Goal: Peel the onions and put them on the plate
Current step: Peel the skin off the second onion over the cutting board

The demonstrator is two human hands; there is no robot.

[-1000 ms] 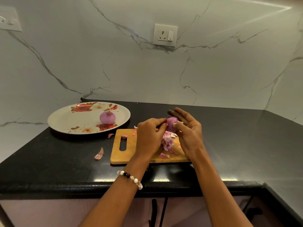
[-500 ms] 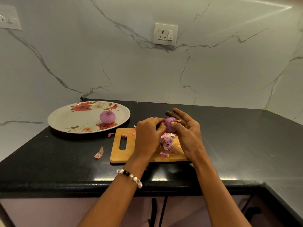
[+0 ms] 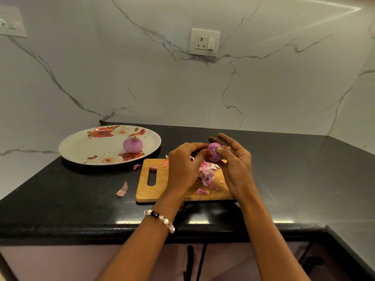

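Purple and glossy, the onion (image 3: 214,154) sits just right of the frame's centre, raised above the wooden cutting board (image 3: 146,191). The right hand (image 3: 236,167) cradles it, thumb pressed on its near face and the long fingers spread behind it. The left hand (image 3: 183,165) curls in from the left, its fingertips meeting the onion's left side, seemingly pinching at the skin there; whether it has hold of a loose strip I cannot tell.

I'd judge the bulb light, firm and rather slick once bare, while its papery skin is brittle and tears in flakes. The safest hold looks to be around its middle, peeling from the tip end.

Counting: two onions, this one and a second onion (image 3: 133,145) lying on the flowered plate (image 3: 81,148) at centre left. One plate, one board. A heap of peels (image 3: 207,175) lies on the board under the hands, and one stray peel (image 3: 122,190) lies on the black counter (image 3: 60,199) left of the board.
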